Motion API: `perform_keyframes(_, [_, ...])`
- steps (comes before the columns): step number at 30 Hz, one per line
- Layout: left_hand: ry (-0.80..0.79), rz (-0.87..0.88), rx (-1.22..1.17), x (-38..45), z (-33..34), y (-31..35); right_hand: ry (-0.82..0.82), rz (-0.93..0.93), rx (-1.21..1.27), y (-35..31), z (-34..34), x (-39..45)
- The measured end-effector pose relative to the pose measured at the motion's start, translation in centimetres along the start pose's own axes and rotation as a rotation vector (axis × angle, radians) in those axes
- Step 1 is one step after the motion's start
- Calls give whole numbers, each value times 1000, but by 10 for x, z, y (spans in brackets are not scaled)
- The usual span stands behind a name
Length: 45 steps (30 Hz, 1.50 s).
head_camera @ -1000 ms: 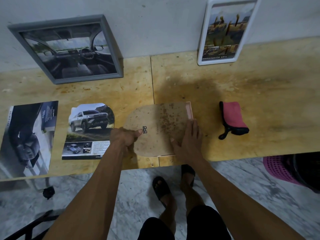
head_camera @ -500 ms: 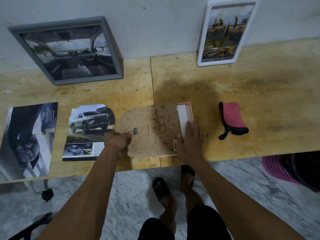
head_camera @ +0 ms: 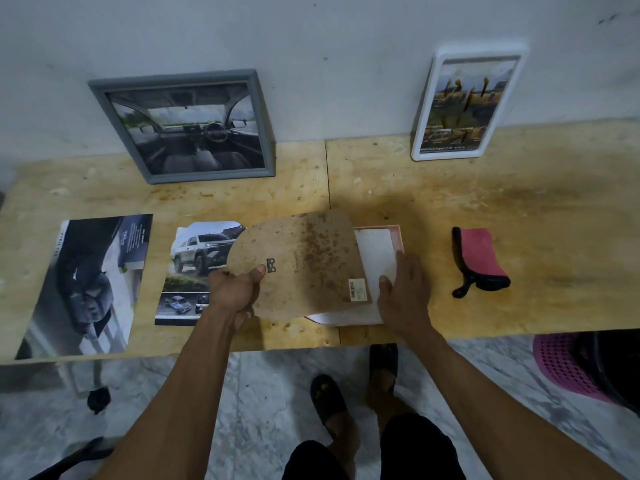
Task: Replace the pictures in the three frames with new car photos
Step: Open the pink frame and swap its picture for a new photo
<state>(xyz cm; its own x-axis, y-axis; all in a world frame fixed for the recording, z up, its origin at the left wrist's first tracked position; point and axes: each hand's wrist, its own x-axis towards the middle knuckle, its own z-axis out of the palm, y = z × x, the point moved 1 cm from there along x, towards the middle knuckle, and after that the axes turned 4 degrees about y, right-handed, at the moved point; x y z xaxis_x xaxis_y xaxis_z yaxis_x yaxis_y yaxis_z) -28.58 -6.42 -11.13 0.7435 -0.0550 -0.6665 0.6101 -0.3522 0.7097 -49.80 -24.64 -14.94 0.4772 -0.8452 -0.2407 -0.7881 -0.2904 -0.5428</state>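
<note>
Backing board point(head_camera: 304, 261), brown and stained, now lifted off the pink frame point(head_camera: 398, 232) and swung left, further than half a second ago, when only a thin white strip showed at the right edge. Pinched at its left rim by the left hand point(head_camera: 233, 294), thumb on top beside the small metal hanger point(head_camera: 271, 265), fingers curled beneath and mostly hidden. Overlaps the right part of the SUV photo point(head_camera: 194, 271), covering that corner. White sheet point(head_camera: 375, 258) inside the frame now widely exposed, pressed down by the right hand point(head_camera: 403, 296), fingers spread flat, holding nothing. Frame mostly hidden by board and hand; only its pink top-right corner visible, lying near the front edge of the wooden table point(head_camera: 519, 216). Barcode label point(head_camera: 356, 289) on the board, print unreadable. Dark car photo point(head_camera: 93, 285) at far left, unmoved. Grey frame point(head_camera: 180, 124) and white frame point(head_camera: 467, 102) leaning on the wall, as before. Red cloth point(head_camera: 479, 259) to the right, well apart from the hand. Purple basket point(head_camera: 561, 365) cut off at the right edge.
</note>
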Motion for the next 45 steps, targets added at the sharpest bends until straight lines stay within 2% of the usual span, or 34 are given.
perform_keyframes(5, [-76,31,-49,-7,6,18,-126,43,382,-41,-30,-9])
perform_keyframes(9, [-57,76,19,-13,39,45,-33,81,499,-52,-48,15])
perform_keyframes(19, [-46,128,299,24,117,98,4,141,396,-56,-57,130])
perform_keyframes(27, [81,130,462,69,156,111,-44,130,198,-55,-34,191])
perform_keyframes(33, [96,62,466,98,167,94,-59,126,153,-46,-20,199])
perform_keyframes(36, [154,9,334,124,166,71,-27,112,127,-45,-15,198])
perform_keyframes(38, [125,14,243,109,172,83,-5,107,118,-45,-12,196])
perform_keyframes(40, [139,87,295,101,176,90,14,97,110,-47,-11,194])
perform_keyframes(45, [131,109,422,90,169,90,18,69,81,-47,-10,191])
